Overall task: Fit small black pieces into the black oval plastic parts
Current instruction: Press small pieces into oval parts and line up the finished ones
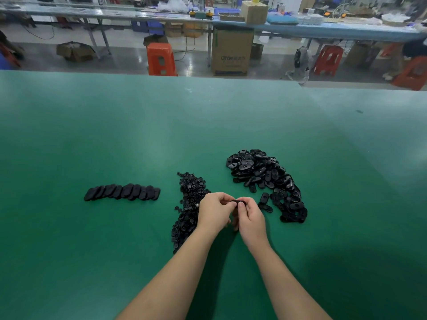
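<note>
Both forearms reach over the green table point(92, 135), left hand point(213, 211) and right hand point(250, 219) pinching one oval part point(238, 201) together between the small-piece pile point(189, 204) and oval heap point(265, 179), likely seating an insert.

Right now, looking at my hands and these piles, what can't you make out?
- Head view: black oval plastic part, mostly covered by left hand and right hand; whether a piece is seated is unclear.
- Heap of small black pieces: individual shapes too small, near end hidden by the left forearm.
</note>
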{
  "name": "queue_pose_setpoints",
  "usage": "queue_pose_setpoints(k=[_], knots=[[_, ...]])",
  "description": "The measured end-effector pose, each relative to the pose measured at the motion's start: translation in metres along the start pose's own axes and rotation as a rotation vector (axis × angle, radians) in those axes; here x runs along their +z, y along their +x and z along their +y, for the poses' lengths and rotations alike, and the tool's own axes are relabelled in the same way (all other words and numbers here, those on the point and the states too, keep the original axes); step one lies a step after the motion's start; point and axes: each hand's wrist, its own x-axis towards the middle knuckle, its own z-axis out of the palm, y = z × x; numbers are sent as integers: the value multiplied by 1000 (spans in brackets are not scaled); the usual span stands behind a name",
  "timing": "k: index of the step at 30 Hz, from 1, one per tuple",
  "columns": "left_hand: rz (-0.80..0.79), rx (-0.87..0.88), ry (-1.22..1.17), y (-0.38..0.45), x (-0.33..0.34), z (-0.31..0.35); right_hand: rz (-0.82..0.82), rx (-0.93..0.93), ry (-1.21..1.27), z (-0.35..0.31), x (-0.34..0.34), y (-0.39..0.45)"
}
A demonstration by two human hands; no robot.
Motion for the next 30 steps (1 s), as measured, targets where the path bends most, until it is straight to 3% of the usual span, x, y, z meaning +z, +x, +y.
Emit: queue_pose_setpoints(k=[14,20,30], knots=[[38,43,199,-4,2,7,0,17,-39,3,0,2],[38,33,175,-5,5,4,1,24,-35,5,1,1],[39,181,245,-8,4,-9,4,6,3,4,0,2]])
